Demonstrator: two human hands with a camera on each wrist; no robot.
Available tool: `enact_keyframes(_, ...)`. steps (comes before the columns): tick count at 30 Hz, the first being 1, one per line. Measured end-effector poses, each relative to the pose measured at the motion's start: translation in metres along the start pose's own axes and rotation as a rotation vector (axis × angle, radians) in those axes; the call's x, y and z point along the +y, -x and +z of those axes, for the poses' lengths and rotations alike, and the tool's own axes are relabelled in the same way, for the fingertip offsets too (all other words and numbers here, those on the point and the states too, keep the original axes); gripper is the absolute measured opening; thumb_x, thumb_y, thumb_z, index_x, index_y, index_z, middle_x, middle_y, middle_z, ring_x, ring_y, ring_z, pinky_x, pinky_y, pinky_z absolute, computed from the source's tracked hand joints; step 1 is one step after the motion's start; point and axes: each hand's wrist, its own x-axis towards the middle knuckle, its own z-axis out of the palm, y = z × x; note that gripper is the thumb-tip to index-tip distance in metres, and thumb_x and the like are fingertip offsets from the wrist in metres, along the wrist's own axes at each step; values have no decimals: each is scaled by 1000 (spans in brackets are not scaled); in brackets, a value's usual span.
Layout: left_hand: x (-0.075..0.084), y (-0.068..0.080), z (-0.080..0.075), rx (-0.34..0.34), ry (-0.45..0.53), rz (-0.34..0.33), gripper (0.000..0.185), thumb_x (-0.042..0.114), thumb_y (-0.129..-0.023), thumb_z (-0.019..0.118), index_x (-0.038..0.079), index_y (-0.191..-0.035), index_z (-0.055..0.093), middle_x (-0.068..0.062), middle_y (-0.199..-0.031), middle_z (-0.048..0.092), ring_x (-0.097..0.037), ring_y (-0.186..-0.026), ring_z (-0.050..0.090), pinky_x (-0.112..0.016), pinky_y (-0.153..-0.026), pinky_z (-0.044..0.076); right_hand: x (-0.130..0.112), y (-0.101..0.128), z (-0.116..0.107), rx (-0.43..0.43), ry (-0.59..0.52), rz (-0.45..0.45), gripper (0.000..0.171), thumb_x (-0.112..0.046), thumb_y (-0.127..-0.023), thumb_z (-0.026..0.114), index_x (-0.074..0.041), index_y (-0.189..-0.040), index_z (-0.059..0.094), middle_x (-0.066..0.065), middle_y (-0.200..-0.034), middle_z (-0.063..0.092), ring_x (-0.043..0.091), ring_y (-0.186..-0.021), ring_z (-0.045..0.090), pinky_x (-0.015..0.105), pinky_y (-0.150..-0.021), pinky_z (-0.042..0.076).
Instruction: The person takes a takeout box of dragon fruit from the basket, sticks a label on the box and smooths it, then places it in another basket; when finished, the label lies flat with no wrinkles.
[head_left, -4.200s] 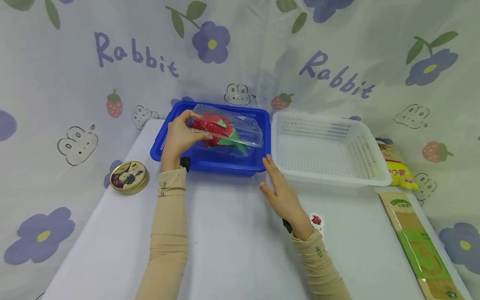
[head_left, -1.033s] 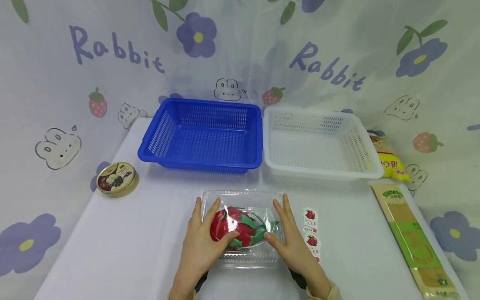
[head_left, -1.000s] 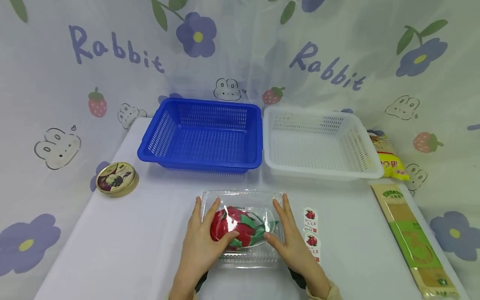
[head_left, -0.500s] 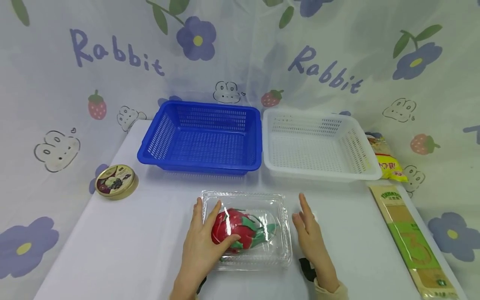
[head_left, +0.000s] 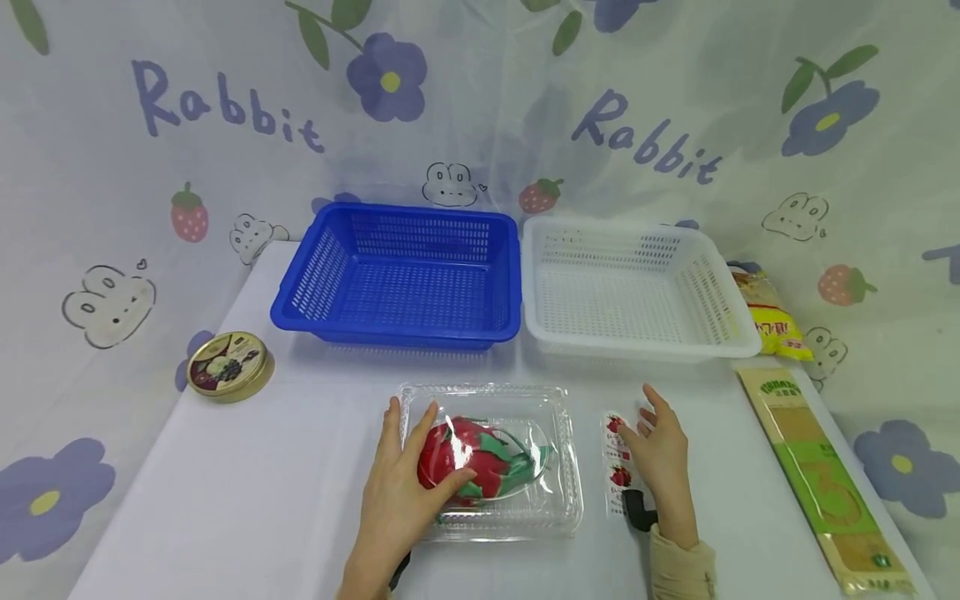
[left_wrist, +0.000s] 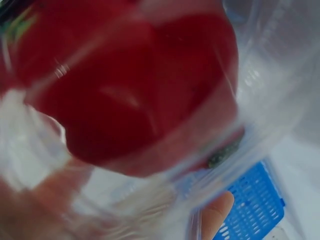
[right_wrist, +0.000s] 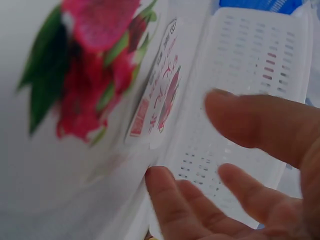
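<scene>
- The left hand (head_left: pixel 401 492) lies flat on the near left part of a clear plastic box (head_left: pixel 491 458), fingers straight across the lid and the thumb laid over the top; it presses on the box without curling round it.
- Inside the box sits a red dragon fruit (head_left: pixel 468 462) with green scales (the left wrist view shows only its red bulk through the plastic, close and blurred).
- The box rests on the white table (head_left: pixel 225 483), near the front edge, in front of the two baskets and well apart from them.
- The right hand (head_left: pixel 660 454) is off the box, to its right, fingers loosely spread and holding nothing; it hovers over or just touches the sticker strip (head_left: pixel 617 454) (which of the two I cannot tell).
- The strip lies flat just beside the box's right edge and bears small dragon fruit pictures, seen large in the right wrist view (right_wrist: pixel 160 95).
- The two hands are apart, the box's right half between them.
- A blue basket (head_left: pixel 405 279) and a white basket (head_left: pixel 633 287) stand side by side at the back, rims touching or nearly so.
- A round tin (head_left: pixel 228 367) sits at the left edge of the table.
- A long green-and-tan packet (head_left: pixel 821 475) lies along the right edge, with a yellow bag (head_left: pixel 772 321) behind it.
</scene>
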Motion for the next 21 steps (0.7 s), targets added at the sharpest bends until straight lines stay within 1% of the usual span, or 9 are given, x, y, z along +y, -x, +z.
enact_keyframes(3,0,0,0,6,0,4,90,55,-72,78,28,-149,39,-18,-162,12,-48,-145,21,-66,-101,40,0,-1,1,-26,80,-13,81,2,-82,68,0,-151,26,33,-146,36,50,-123,50,53,-99,48)
enact_keyframes(5,1,0,0,7,-1,5,90,54,-72,79,28,-149,39,-19,-162,12,-48,-145,21,-66,-101,40,0,-2,2,-26,137,-27,82,2,-80,70,3,-150,27,34,-138,42,49,-115,55,53,-95,51)
enact_keyframes(7,1,0,0,7,-4,4,90,53,-72,79,28,-149,39,-19,-162,12,-48,-145,21,-66,-101,39,0,-1,3,-10,183,-48,83,1,-77,72,5,-148,28,33,-127,49,46,-104,58,54,-88,52)
enact_keyframes(9,1,1,-1,8,-7,4,90,54,-72,79,28,-149,39,-19,-162,13,-48,-145,21,-66,-101,40,0,-1,4,20,219,-64,83,1,-75,72,6,-147,31,31,-118,53,43,-96,58,54,-83,50)
enact_keyframes(11,2,1,-1,11,-7,7,90,54,-72,79,27,-149,39,-19,-162,13,-48,-145,22,-66,-100,40,0,0,5,40,239,-78,82,1,-74,73,7,-145,33,30,-112,55,42,-92,58,55,-80,48)
enact_keyframes(14,2,1,-1,16,-4,11,90,53,-72,79,27,-149,40,-20,-162,14,-48,-144,23,-66,-100,41,0,1,6,59,247,-88,80,2,-74,73,7,-144,35,29,-109,58,41,-91,58,56,-79,47)
enact_keyframes(16,2,1,-1,16,-4,11,90,53,-72,79,27,-149,40,-20,-162,14,-48,-144,23,-66,-100,41,1,1,6,63,241,-94,79,3,-74,73,7,-144,36,27,-107,60,38,-89,60,53,-76,49)
enact_keyframes(18,2,1,-1,12,-6,7,90,53,-72,79,27,-149,40,-19,-162,14,-48,-144,23,-66,-100,41,2,1,5,62,237,-85,77,2,-75,73,5,-144,37,24,-103,62,32,-84,60,45,-70,50)
enact_keyframes(21,2,0,0,5,-7,-1,90,52,-73,79,27,-149,39,-19,-162,13,-48,-144,23,-66,-100,41,3,-1,2,11,218,-42,72,-2,-79,72,5,-142,38,19,-94,62,24,-74,58,34,-60,47)
